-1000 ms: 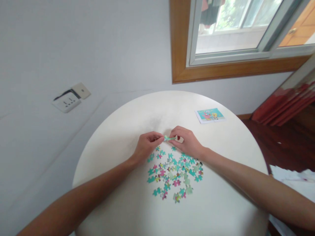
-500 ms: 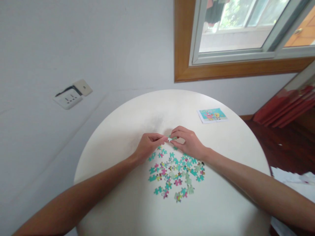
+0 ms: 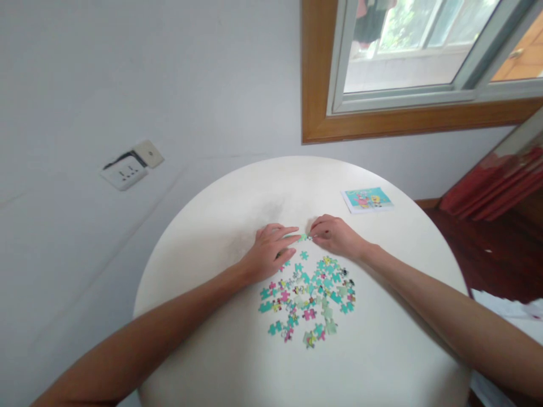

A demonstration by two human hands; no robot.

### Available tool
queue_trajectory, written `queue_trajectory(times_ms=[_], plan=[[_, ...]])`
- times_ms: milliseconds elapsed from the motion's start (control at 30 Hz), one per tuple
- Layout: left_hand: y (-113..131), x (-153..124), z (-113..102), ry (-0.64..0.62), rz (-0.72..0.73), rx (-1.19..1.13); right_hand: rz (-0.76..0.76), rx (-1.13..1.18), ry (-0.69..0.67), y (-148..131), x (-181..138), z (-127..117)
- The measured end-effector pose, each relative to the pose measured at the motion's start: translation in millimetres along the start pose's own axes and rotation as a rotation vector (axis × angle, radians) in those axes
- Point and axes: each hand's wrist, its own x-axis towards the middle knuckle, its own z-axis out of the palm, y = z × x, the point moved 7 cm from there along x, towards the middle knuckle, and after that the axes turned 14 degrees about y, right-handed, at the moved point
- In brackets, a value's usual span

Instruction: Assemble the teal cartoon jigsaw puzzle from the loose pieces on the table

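Left grip (image 3: 274,249) flat open, right grip (image 3: 335,234) unclear, touching piece (image 3: 303,237) well inside table edge (image 3: 297,159).

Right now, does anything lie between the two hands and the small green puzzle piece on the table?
Nothing visible does. The left hand and the right hand both touch the green puzzle piece with their fingertips, on the table. The pile of loose pieces lies nearer to the person, not in between.

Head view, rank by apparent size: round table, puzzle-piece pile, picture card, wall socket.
1. round table
2. puzzle-piece pile
3. picture card and wall socket: these look about alike, so they are not ranked against each other.
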Motion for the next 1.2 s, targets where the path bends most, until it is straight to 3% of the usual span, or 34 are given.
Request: queue_trajectory(times_ms=[167, 633, 767, 933, 1067, 1200], plan=[[1, -2, 7, -0.08, 0.013, 0.02, -0.003, 0.004, 0.001, 0, -1, 5], [-1, -2, 9, -0.095, 0.01, 0.009, -0.068, -0.03, -0.069, -5, -2, 7], [-1, -2, 8, -0.095, 0.018, 0.004, 0.021, -0.057, 0.045, 5, 2, -2], [1, 2, -3, 0.015, 0.045, -0.074, 0.108, -0.137, 0.171, 22, 2, -14], [-7, 6, -15, 0.147, 0.037, -0.106, 0.029, -0.113, 0.096, 15, -1, -8], [-17, 7, -18, 0.202, 0.0, -0.108, -0.048, -0.109, 0.003, 1, -2, 1]])
